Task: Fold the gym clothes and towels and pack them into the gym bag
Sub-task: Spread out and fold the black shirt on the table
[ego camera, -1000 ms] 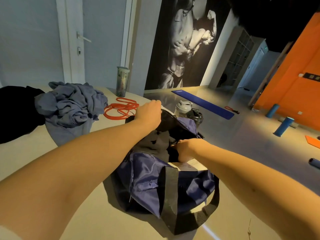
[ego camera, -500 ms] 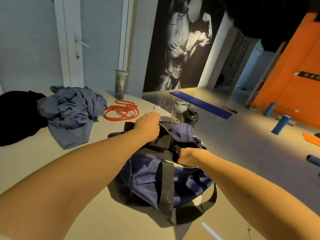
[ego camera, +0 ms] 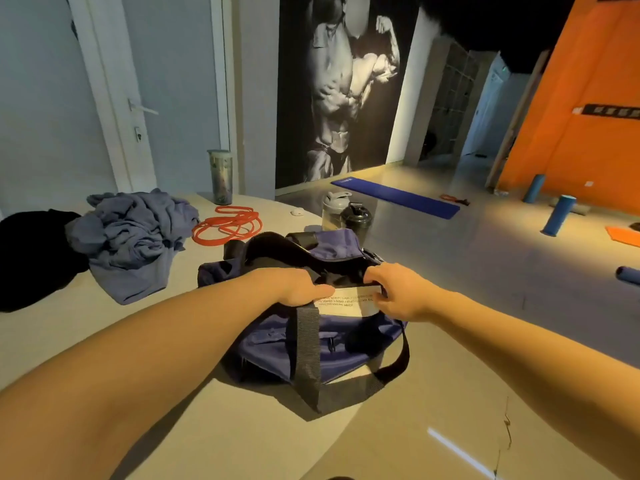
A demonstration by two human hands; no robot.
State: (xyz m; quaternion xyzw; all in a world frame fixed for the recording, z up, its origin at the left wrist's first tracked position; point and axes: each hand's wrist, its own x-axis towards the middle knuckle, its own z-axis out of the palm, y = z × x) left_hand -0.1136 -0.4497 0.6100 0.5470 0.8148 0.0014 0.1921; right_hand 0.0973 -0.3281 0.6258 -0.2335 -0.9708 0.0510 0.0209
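Observation:
A navy gym bag (ego camera: pixel 277 344) with black straps lies on the pale table, its top open and dark inside. My left hand (ego camera: pixel 298 289) grips the near edge of the opening, thumb over a white label (ego camera: pixel 346 303). My right hand (ego camera: pixel 398 292) pinches the same edge at the label's right end. A crumpled blue-grey garment (ego camera: pixel 128 237) lies in a heap at the left, next to a black cloth (ego camera: pixel 31 251) at the table's left edge.
A coiled red rope (ego camera: pixel 228 225) lies behind the bag. A tall tumbler (ego camera: pixel 220 176) stands at the back; two shaker bottles (ego camera: pixel 346 216) stand beyond the bag at the table's edge. On the floor are a blue mat (ego camera: pixel 398 197) and blue rollers (ego camera: pixel 557 216).
Both hands have come back from the far and middle parts of the bag to its near edge and now hold it at the white label. The opening stands wider.

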